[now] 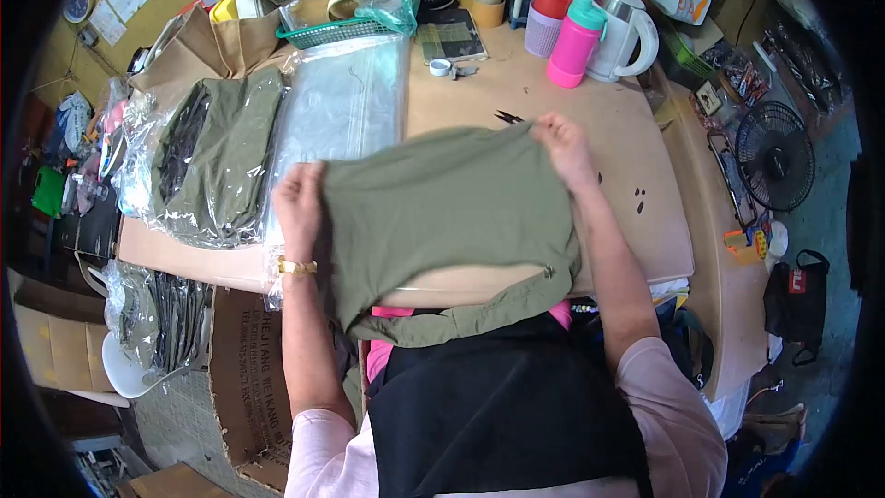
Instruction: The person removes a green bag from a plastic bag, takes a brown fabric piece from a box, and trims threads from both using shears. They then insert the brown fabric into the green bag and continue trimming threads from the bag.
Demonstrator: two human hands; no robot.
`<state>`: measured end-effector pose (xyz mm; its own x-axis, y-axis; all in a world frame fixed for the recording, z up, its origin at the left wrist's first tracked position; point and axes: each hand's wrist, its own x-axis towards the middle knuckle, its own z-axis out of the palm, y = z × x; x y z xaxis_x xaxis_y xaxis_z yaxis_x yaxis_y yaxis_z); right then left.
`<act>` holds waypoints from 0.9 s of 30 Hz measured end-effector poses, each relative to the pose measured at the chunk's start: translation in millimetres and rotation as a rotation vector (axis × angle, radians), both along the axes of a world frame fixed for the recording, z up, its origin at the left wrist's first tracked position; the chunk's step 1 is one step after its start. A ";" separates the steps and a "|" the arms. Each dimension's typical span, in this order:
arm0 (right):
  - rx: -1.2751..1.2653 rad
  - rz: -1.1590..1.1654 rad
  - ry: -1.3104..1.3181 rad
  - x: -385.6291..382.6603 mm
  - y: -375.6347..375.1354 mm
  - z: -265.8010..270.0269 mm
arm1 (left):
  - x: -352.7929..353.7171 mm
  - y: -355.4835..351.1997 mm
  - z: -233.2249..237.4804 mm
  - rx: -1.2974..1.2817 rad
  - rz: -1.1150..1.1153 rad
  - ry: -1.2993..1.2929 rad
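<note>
An olive-green garment (452,203) is stretched between my two hands over the near part of the table. My left hand (299,207) grips its upper left corner, fingers closed on the cloth. At the upper right corner, my right hand (564,149) pinches the fabric. The lower edge curves into an opening, and a band of cloth hangs below it toward my lap. Just beyond the garment's top edge lie small black scissors (507,117), partly hidden. To the left are a stack of clear plastic bags (346,92) and bagged olive garments (221,157).
A pink bottle (573,46), a white kettle (622,32) and a red-lidded cup (546,23) stand at the back right. A green basket (336,32) sits at the back. Small dark pieces (640,203) lie on the table's right. A cardboard box (244,387) is below left; a fan (776,155) stands right.
</note>
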<state>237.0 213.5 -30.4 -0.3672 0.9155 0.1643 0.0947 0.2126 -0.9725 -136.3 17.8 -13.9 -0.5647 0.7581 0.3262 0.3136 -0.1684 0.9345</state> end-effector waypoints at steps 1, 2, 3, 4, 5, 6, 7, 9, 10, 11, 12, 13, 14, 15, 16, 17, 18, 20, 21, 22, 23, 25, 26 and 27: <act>-0.054 -0.052 0.105 5.2 4.8 9.7 | -19.8 0.0 0.1 -0.145 0.045 0.090; -0.061 -0.054 0.105 7.2 12.6 18.0 | -30.6 1.8 7.9 -0.291 0.089 0.180; 0.030 -0.048 0.074 7.6 22.3 27.4 | -31.0 9.5 8.8 -0.295 0.090 0.179; 0.116 -0.042 0.042 9.0 22.4 34.5 | -18.2 14.7 23.9 -0.074 0.162 0.383; 0.112 -0.042 0.042 6.0 12.8 48.9 | -5.6 16.4 39.1 0.157 0.230 0.585; 0.459 -0.219 -0.143 -2.4 -1.7 67.7 | 3.8 12.2 53.2 0.155 0.227 0.584; 0.808 -0.396 -0.332 -10.6 -15.3 79.2 | 13.2 6.3 67.1 0.139 0.211 0.755; 0.558 -0.123 -0.397 -20.2 -54.4 78.1 | 51.9 -4.8 69.0 0.079 -0.015 0.870; 0.529 0.041 -0.570 -25.6 -76.2 76.1 | 80.8 -17.9 63.2 0.027 -0.225 0.803; 0.713 0.166 -0.716 -27.5 -95.5 59.3 | 97.2 -34.4 51.7 -0.124 -0.356 0.966; 0.711 0.169 -0.718 -18.6 -91.2 28.4 | 105.7 -44.5 35.5 -0.279 -0.490 1.123; 0.773 0.214 -0.788 -1.0 -83.2 -11.4 | 88.2 -48.4 10.3 -0.381 -0.438 1.061; 0.833 0.259 -0.856 11.3 -82.3 -33.0 | 63.3 -55.7 -8.6 -0.482 -0.389 0.999; 0.830 0.257 -0.854 15.0 -86.5 -24.1 | 51.2 -59.9 -9.2 -0.456 -0.180 0.931; 0.672 0.218 -0.677 17.5 -92.4 0.2 | 41.7 -68.0 10.6 -0.365 -0.159 0.951; 0.499 0.184 -0.504 22.0 -105.1 21.5 | 33.7 -80.6 27.6 -0.348 -0.336 0.735; 0.489 0.191 -0.503 26.6 -119.7 42.0 | 29.3 -90.7 40.4 -0.325 -0.500 0.514; 0.380 0.604 -0.623 32.8 -146.1 72.3 | 42.2 -108.0 57.7 -0.399 -0.667 0.613; 0.382 0.604 -0.621 34.2 -157.3 68.3 | 50.2 -113.7 51.4 -0.405 -0.620 0.742; 0.550 0.577 -0.694 35.7 -168.3 61.5 | 54.9 -117.8 39.5 -0.408 -0.572 0.868; 0.717 0.549 -0.765 36.3 -173.3 54.2 | 53.9 -118.4 24.1 -0.402 -0.524 0.865; 0.630 0.506 -0.731 54.0 -158.7 28.3 | 37.9 -115.6 2.7 -0.412 -0.492 0.705; 0.553 0.458 -0.694 58.8 -150.3 20.6 | 32.4 -111.2 -5.0 -0.414 -0.456 0.552; 0.530 0.334 -0.591 58.9 -145.8 17.0 | 32.4 -106.2 -10.5 -0.365 -0.382 0.521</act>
<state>295.9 67.7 -13.5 -0.7635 0.6011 0.2360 0.4063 0.7313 -0.5479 -103.9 -88.4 -24.4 -0.0807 0.9822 0.1696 0.7133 -0.0619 0.6981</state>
